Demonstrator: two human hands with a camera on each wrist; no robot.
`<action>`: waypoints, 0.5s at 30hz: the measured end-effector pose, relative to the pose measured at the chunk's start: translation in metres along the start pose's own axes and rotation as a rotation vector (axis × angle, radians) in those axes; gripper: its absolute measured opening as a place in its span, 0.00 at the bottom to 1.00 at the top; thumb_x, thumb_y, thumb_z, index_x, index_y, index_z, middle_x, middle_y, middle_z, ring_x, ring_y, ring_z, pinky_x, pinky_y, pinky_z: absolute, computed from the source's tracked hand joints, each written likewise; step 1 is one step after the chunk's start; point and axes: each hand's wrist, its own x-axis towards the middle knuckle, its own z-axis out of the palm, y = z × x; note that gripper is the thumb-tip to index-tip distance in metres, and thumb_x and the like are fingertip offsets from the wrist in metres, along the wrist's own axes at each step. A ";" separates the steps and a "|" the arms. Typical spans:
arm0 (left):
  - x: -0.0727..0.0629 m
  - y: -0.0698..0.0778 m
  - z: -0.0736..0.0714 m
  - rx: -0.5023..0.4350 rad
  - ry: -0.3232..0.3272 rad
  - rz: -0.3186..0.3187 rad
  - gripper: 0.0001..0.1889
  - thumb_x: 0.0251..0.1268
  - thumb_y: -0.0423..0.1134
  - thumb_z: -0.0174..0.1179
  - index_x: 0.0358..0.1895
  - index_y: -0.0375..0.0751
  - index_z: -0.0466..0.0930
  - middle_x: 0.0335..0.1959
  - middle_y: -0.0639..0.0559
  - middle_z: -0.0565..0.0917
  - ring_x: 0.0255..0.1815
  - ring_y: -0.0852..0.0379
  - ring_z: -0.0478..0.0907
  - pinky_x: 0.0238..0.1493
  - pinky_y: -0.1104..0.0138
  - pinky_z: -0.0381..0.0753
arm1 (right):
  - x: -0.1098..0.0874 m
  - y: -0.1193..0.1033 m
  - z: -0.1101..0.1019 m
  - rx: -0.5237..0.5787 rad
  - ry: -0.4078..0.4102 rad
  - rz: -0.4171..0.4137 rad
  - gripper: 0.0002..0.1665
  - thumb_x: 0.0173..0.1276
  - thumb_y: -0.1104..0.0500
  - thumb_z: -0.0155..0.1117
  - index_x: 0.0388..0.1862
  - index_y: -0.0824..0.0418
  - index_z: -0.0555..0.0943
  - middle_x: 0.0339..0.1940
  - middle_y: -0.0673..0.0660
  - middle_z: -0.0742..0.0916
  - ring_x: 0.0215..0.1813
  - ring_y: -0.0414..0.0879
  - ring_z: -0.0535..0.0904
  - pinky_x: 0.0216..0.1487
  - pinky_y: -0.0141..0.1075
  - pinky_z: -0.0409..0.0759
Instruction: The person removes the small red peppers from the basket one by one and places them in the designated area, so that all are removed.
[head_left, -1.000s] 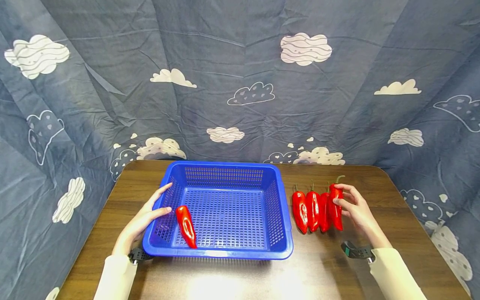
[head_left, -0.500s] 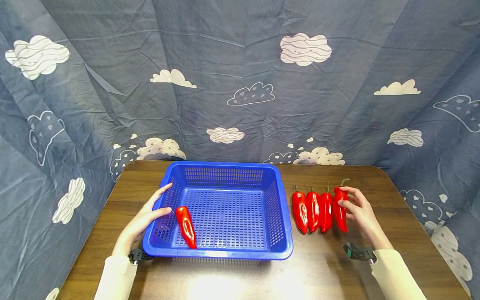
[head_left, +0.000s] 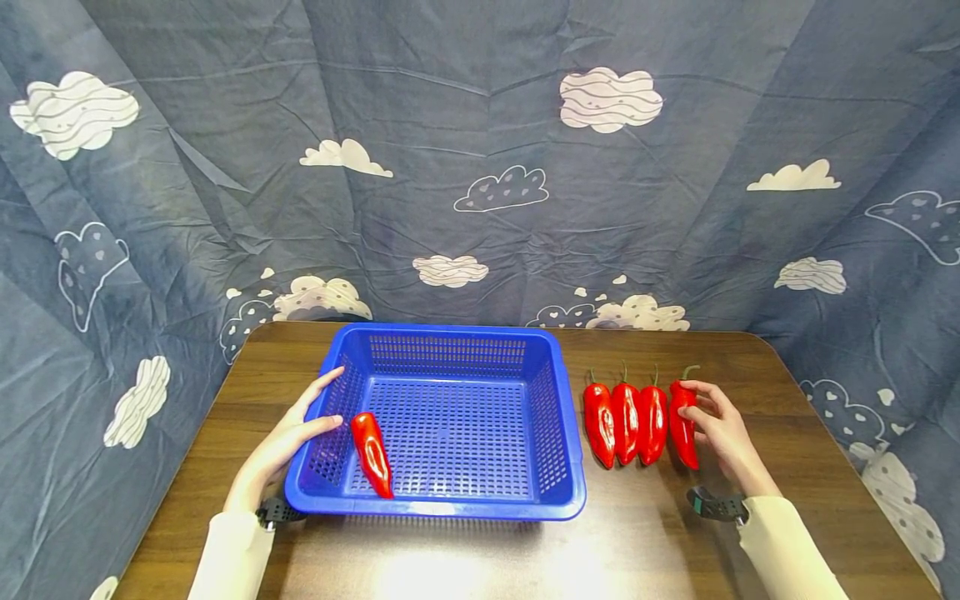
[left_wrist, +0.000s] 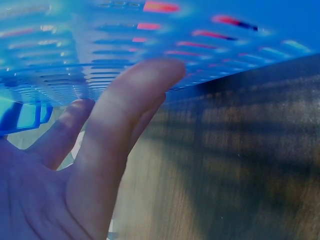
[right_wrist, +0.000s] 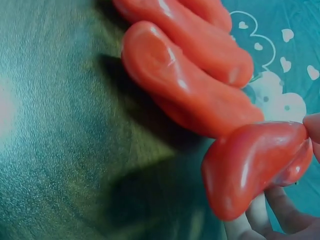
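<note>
In the head view, my left hand [head_left: 288,437] lies against the left side of a blue plastic basket [head_left: 435,505], its fingers extended at the rim. The left wrist view shows a straight finger [left_wrist: 107,130] close against the slotted basket wall. One red pepper [head_left: 372,457] lies inside the basket, to the left. On the right, my right hand [head_left: 720,429] pinches another red pepper [head_left: 682,425] by its upper part, between thumb and fingers. Beside it, three red peppers [head_left: 626,425] lie in a row, green stems pointing away. In the right wrist view, the held pepper [right_wrist: 250,165] overlaps its neighbour.
A brown wooden table [head_left: 480,567] bears everything, with bright glare near its front. Behind it hangs a dark blue curtain [head_left: 495,233] printed with pale clouds. The basket stands left of the row of peppers.
My right hand has moved slightly right and nearer with the pepper, opening a gap from the row and uncovering the adjacent pepper. The left hand and basket have stayed put.
</note>
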 end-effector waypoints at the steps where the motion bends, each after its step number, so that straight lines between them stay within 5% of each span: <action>1: 0.000 0.000 0.000 -0.002 0.001 -0.002 0.37 0.70 0.31 0.50 0.76 0.55 0.45 0.72 0.35 0.50 0.63 0.35 0.60 0.47 0.47 0.78 | 0.000 0.001 0.000 0.003 0.003 0.002 0.20 0.69 0.68 0.54 0.58 0.56 0.72 0.44 0.46 0.77 0.40 0.34 0.77 0.34 0.32 0.80; 15: -0.001 0.000 0.001 -0.017 0.018 -0.020 0.36 0.70 0.31 0.50 0.76 0.57 0.45 0.73 0.36 0.49 0.65 0.33 0.58 0.47 0.46 0.78 | 0.014 0.027 -0.012 -0.050 -0.030 0.058 0.20 0.68 0.66 0.54 0.58 0.56 0.72 0.43 0.50 0.77 0.38 0.36 0.77 0.34 0.33 0.81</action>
